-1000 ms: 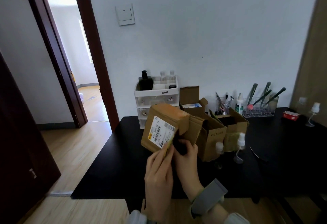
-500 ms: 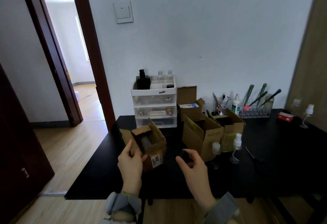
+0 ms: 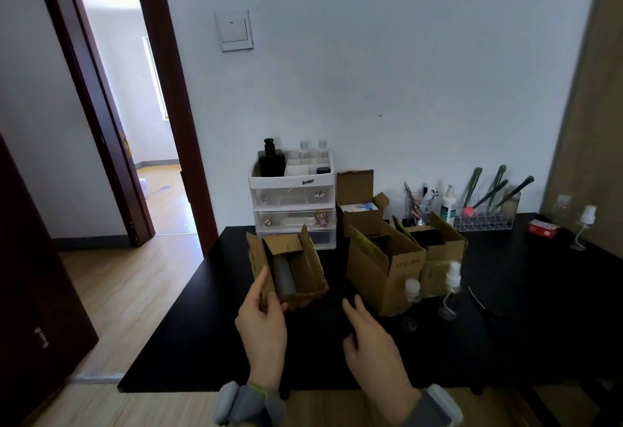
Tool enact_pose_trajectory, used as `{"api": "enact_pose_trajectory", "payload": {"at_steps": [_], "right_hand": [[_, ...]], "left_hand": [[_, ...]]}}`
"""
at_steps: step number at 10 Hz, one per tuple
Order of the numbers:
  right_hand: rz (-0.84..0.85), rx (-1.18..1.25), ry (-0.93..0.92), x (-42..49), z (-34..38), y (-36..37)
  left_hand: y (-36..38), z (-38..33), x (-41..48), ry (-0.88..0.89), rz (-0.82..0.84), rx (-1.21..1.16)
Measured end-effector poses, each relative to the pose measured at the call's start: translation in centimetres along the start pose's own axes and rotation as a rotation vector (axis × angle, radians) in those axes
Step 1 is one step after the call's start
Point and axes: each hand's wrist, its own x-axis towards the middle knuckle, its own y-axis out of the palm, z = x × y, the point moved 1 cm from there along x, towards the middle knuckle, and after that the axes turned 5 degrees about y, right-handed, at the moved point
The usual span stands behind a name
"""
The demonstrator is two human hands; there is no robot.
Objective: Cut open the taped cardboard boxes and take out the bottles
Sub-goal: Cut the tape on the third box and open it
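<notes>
A small open cardboard box (image 3: 308,270) sits on the left part of the black table (image 3: 188,335), flaps up, tilted toward me. A grey cylindrical bottle (image 3: 284,276) lies inside it. My left hand (image 3: 261,320) grips the box's near left flap and corner. To the right of that box my right hand (image 3: 369,335) hovers over the table, fingers apart, touching nothing. Two more open boxes (image 3: 384,268) (image 3: 440,248) stand to the right. In front of them stand two small clear spray bottles (image 3: 413,292) (image 3: 451,286).
A white drawer organizer (image 3: 293,206) with bottles on top stands against the wall, next to another open box (image 3: 359,204). A clear brush holder (image 3: 485,216), a red packet (image 3: 542,228) and a dark blade-like tool (image 3: 482,302) lie to the right. A doorway opens at left.
The box was held up close in both hands; it has come down onto the table at left. My right hand let go and moved off to the right.
</notes>
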Motion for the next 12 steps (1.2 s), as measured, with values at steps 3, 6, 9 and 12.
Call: {"api": "enact_pose_trajectory", "payload": {"at_steps": [3, 6, 9, 12], "right_hand": [[-0.012, 0.579, -0.02, 2.9, 7.1, -1.5], [0.293, 1.365, 0.329, 2.8, 8.1, -1.9], [0.084, 1.15, 0.346, 2.4, 6.1, -0.9], [-0.026, 0.775, 0.157, 3.4, 6.1, -0.2]], "left_hand": [[0.0, -2.3, -3.6, 0.484, 0.036, 0.291], [-0.5, -2.4, -4.9, 1.007, 0.204, 0.347], [-0.9, -2.0, -6.0, 1.021, 0.21, 0.345], [-0.6, -2.5, -2.2, 0.264, -0.022, 0.164]]}}
